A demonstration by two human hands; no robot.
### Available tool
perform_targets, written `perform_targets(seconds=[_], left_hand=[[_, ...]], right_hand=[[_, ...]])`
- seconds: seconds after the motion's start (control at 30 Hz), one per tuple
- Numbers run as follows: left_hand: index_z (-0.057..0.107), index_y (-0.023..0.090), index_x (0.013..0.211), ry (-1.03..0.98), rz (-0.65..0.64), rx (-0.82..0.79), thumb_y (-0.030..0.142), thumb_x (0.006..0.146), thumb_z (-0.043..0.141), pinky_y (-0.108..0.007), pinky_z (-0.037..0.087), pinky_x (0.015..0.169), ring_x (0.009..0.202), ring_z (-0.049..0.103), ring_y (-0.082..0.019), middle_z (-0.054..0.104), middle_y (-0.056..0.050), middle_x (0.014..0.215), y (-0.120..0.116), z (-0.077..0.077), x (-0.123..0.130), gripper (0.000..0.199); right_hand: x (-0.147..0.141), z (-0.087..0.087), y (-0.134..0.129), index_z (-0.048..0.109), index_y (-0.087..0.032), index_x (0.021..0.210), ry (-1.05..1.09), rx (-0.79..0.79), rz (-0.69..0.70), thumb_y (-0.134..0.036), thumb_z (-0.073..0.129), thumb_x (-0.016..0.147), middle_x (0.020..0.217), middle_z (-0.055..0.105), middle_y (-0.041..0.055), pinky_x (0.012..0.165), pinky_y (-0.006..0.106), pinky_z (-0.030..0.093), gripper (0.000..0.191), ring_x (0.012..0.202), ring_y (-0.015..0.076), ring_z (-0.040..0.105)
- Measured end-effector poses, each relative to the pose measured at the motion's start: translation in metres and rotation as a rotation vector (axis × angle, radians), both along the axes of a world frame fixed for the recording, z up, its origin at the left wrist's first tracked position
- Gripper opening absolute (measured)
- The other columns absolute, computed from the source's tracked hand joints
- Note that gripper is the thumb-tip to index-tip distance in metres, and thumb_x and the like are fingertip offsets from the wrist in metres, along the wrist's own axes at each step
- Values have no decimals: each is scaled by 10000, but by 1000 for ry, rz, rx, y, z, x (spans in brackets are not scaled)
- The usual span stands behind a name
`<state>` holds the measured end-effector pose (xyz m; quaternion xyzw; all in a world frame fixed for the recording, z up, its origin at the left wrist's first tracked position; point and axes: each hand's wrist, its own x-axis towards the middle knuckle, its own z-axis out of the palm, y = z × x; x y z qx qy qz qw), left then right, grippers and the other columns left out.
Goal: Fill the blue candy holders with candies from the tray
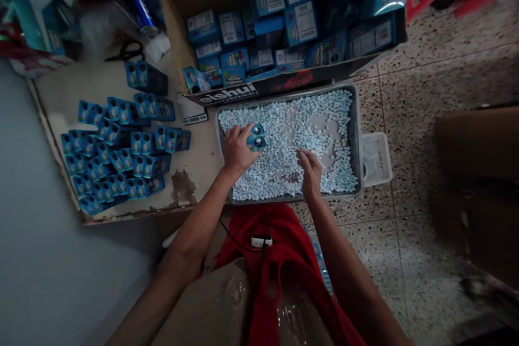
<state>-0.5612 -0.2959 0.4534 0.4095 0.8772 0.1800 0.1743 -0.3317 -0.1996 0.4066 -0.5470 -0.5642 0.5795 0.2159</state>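
Note:
My left hand is closed around a pair of small blue candy boxes, held over the left part of a grey tray. Round openings show in the boxes' upturned ends, with something white inside them. Small pale blue and white candies cover most of the tray. My right hand is low over the candies near the tray's middle, its fingers pressed together and pointing left. Whatever those fingers hold, if anything, is hidden.
Many blue boxes stand grouped on the table at left, by a small scale. Behind the tray, a large carton holds more boxes. Scissors and a blue can lie at back left. A clear plastic container sits right.

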Motion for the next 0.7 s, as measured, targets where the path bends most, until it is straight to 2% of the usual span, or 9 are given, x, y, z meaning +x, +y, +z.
perform_targets(seconds=[0.1, 0.17, 0.27, 0.33, 0.43, 0.53, 0.63, 0.7], left_hand=[[665, 242, 1429, -21, 16, 29, 309, 734, 899, -450, 499, 1114, 1192, 609, -338, 665, -113, 1244, -8, 4, -2, 736], [666, 239, 1432, -28, 40, 44, 292, 748, 887, -452, 494, 1115, 1190, 607, -337, 660, -117, 1251, -13, 5, -5, 721], [670, 232, 1417, -27, 149, 61, 306, 751, 896, -466, 496, 1101, 1171, 610, -339, 664, -125, 1240, -25, 9, -5, 707], [668, 216, 1404, -35, 248, 95, 364, 728, 931, -456, 508, 1089, 1168, 615, -337, 671, -132, 1229, -42, 15, -2, 741], [670, 213, 1386, -2, 381, 120, 394, 712, 946, -432, 524, 1070, 1176, 623, -328, 679, -134, 1224, -90, 26, 1, 751], [676, 218, 1373, 77, 515, 54, 399, 699, 948, -438, 533, 1056, 1161, 635, -330, 687, -135, 1213, -154, 31, -3, 748], [679, 224, 1373, 113, 579, -37, 416, 704, 938, -471, 537, 1069, 1158, 647, -350, 699, -142, 1209, -214, 20, -28, 743], [679, 247, 1384, 109, 537, -63, 382, 736, 907, -495, 522, 1110, 1200, 647, -362, 707, -142, 1240, -241, 6, -54, 700]], right_hand=[[-16, 7, 1, 766, -195, 1052, -23, 17, -16, -621, 698, 883, 1072, 741, 68, 1035, 441, 521, 463, 1068, 237, 652], [-29, 13, 2, 759, -194, 1032, -30, 69, 17, -614, 712, 882, 1076, 715, 73, 1010, 435, 533, 448, 1058, 236, 647], [-43, 21, -1, 760, -213, 1090, -43, 135, 215, -624, 723, 874, 1216, 668, 108, 988, 443, 556, 466, 1160, 262, 639], [-42, 20, -5, 764, -232, 1128, -89, 181, 344, -634, 745, 850, 1309, 632, 125, 1005, 470, 558, 489, 1242, 290, 620], [-28, 7, -7, 760, -244, 1156, -186, 206, 377, -647, 772, 815, 1360, 594, 137, 993, 512, 576, 528, 1192, 300, 644], [-13, -6, -3, 737, -236, 1182, -244, 193, 307, -676, 791, 772, 1307, 596, 138, 975, 559, 586, 604, 1086, 299, 673], [-16, -6, 3, 724, -231, 1195, -263, 292, 320, -685, 772, 784, 1269, 608, 143, 966, 575, 589, 614, 1064, 310, 675], [-33, 0, 5, 728, -229, 1189, -246, 392, 363, -662, 758, 816, 1281, 615, 158, 964, 560, 593, 572, 1140, 333, 662]])
